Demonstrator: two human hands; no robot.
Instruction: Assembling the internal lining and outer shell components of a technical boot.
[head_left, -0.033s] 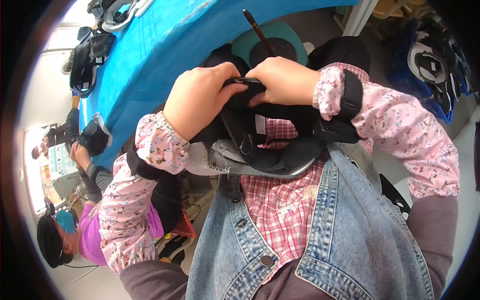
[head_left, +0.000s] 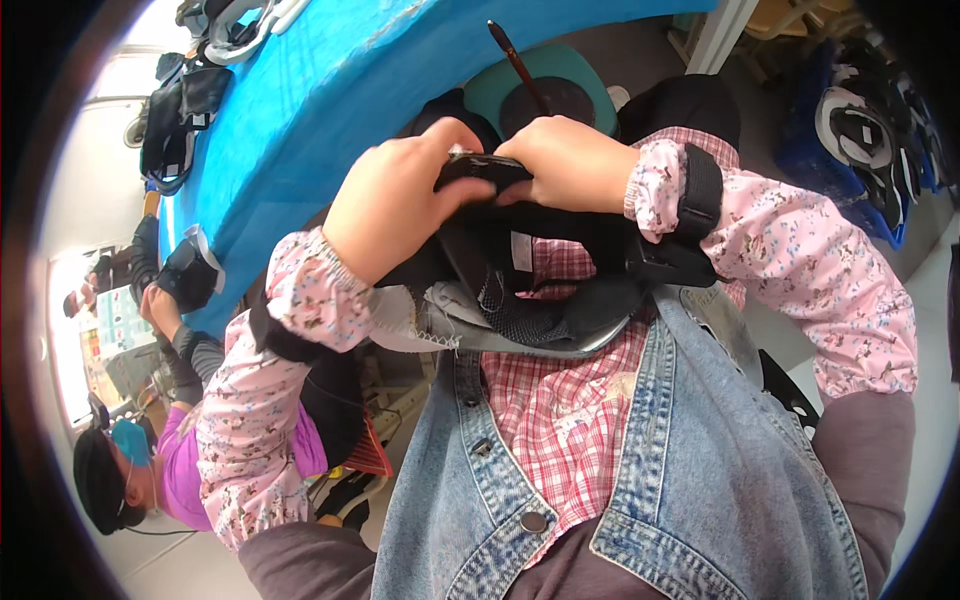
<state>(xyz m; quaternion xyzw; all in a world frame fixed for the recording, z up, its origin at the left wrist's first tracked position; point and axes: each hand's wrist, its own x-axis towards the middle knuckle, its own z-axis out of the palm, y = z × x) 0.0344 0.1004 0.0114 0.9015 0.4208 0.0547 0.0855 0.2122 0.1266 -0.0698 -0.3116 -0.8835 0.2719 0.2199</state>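
Observation:
A black sewn piece with mesh lining and a pale grey edge rests against my front; its exact kind I cannot make out. My left hand is closed with thumb and fingers pinching its far black edge. Close beside it, my right hand pinches the same edge, thumb underneath. Inside the piece's opening a small white label shows. Loose white stitching runs along the grey border near my left wrist. Part of the piece is hidden behind my hands.
A blue-covered table curves along the far left, with black and grey pieces on it. Beyond my hands stands a green stool with a thin brown-handled tool. A blue crate holds similar pieces. At left, a co-worker holds another piece.
The black edge between my fingers has turned so more of its surface shows. My left hand has shifted slightly to the left; my right hand has barely moved.

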